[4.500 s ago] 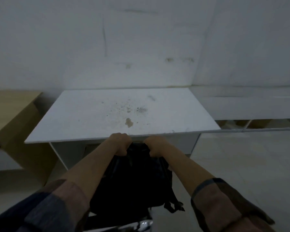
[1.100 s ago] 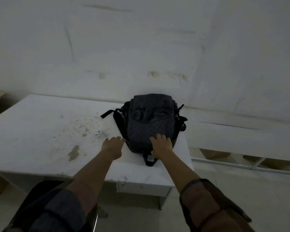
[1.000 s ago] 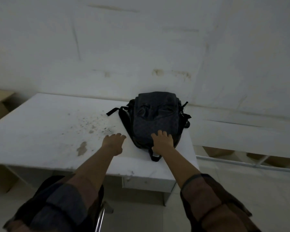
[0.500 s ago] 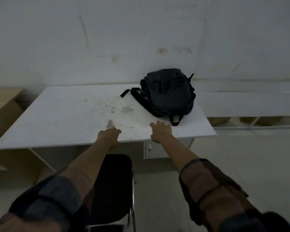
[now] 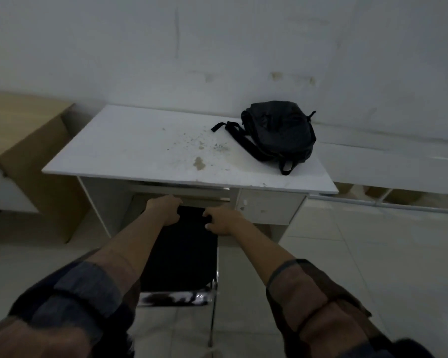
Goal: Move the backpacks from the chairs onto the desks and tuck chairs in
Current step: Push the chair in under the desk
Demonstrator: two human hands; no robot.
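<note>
From my head camera, the black backpack lies on the far right part of the white desk, one strap trailing left across the stained top. Below the near edge, my left hand and right hand both curl their fingers around the top of the black chair, which stands in front of the desk opening.

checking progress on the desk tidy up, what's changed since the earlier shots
The backpack went from being held in front of the desk up onto its right rear corner, then was let go. Both hands came back down: the left hand and right hand now grip the chair at the desk opening. The desk stayed put.
</note>
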